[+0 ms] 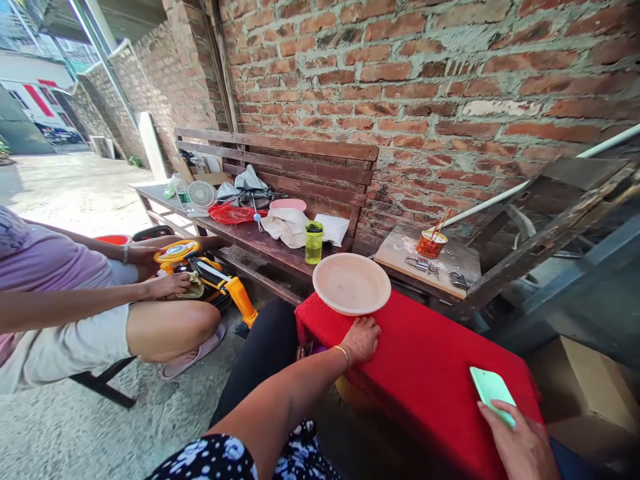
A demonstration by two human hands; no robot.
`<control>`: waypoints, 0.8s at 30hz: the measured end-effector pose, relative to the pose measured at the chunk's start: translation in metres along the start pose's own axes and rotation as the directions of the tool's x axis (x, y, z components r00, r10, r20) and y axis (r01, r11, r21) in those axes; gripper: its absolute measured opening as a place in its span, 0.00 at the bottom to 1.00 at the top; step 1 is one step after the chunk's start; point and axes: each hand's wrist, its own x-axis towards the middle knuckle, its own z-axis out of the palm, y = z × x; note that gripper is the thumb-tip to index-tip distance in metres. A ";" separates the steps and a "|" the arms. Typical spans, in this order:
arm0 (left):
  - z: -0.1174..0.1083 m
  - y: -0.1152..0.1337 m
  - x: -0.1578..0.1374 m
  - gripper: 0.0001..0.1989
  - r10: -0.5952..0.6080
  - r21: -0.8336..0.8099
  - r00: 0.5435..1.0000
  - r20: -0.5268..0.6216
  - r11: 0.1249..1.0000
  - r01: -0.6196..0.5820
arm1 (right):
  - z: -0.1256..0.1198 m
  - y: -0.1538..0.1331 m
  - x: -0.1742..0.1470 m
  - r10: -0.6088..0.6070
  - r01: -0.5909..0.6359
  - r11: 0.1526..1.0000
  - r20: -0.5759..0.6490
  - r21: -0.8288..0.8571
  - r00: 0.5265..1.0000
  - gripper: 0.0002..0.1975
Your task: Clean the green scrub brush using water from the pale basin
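My left hand (pixel 363 340) rests on the red cloth (pixel 425 353), just in front of a pale pink plastic basin (pixel 351 283). Its fingers are loosely bent and slightly apart, with nothing visible in them. A gold-coloured bangle circles that wrist. At the lower right, my right hand (pixel 525 443) is closed around the lower end of a mint-green phone (pixel 493 393), whose upper part lies over the cloth. The basin holds no objects that I can make out.
Beside me a seated person holds a cloth (pixel 196 285) against a yellow-and-black toy vehicle (pixel 220 277). On the wooden bench (pixel 240 233) stand a green bottle (pixel 314 243) and a fan (pixel 202 195). A padlock (pixel 418 265) and noodle cup (pixel 431 244) sit on a board. A cardboard box (pixel 590 393) is at right.
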 end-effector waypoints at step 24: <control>0.007 -0.003 0.001 0.10 0.008 0.005 1.000 -0.027 1.000 -0.008 | 0.030 -0.019 -0.014 -0.084 0.083 0.996 0.011 0.020 0.996 0.33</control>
